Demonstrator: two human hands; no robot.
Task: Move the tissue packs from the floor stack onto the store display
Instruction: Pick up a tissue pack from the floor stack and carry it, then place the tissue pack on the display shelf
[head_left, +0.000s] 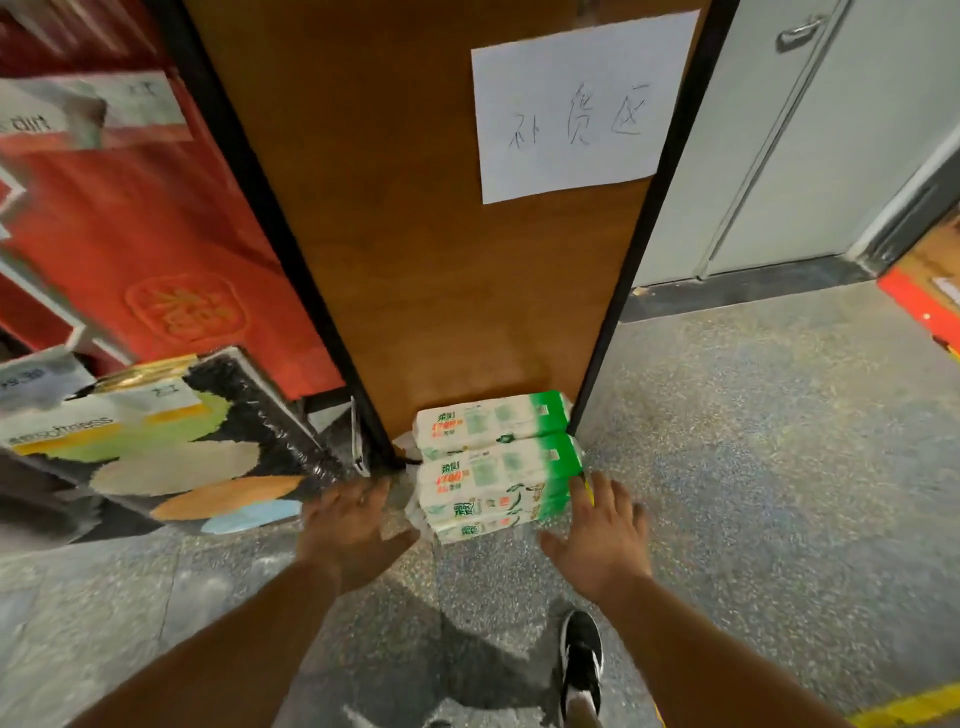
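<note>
Speckled floor, green-white tissue packs, handwritten sign

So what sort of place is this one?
Probably a shop's restocking corner: tissue packs stacked on the floor against a wooden panel bearing a handwritten sign, with boxed goods beside.

tissue packs: glossy plastic wrap | panel behind them: smooth brown wood finish | sign on panel: matt white paper | floor beneath: speckled, faintly shiny stone
</note>
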